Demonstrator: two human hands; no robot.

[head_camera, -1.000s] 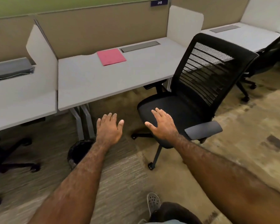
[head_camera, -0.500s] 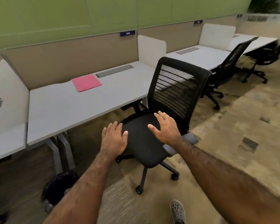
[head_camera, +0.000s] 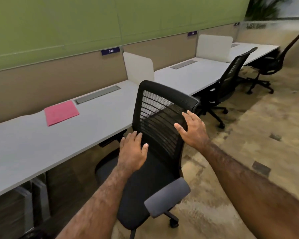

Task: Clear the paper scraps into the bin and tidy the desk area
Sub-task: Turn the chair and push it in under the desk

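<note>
A black mesh-back office chair point(head_camera: 155, 107) stands in front of a long grey desk point(head_camera: 33, 145), its seat partly under the desk edge. My left hand point(head_camera: 133, 150) is spread open at the lower left edge of the chair's backrest, holding nothing. My right hand point(head_camera: 193, 130) is open in front of the backrest's right side, fingers apart. A pink folder point(head_camera: 60, 112) lies flat on the desk near the back panel. No paper scraps or bin are in view.
A grey armrest point(head_camera: 167, 199) juts out at the chair's near side. White dividers point(head_camera: 140, 68) separate the desks. Two more black chairs point(head_camera: 231, 80) stand along the row to the right. Patterned carpet point(head_camera: 248, 135) stretches away on the right.
The view has risen and swung right; the bin under the desk has left the frame. Both hands have moved up from the chair's seat to its backrest.
</note>
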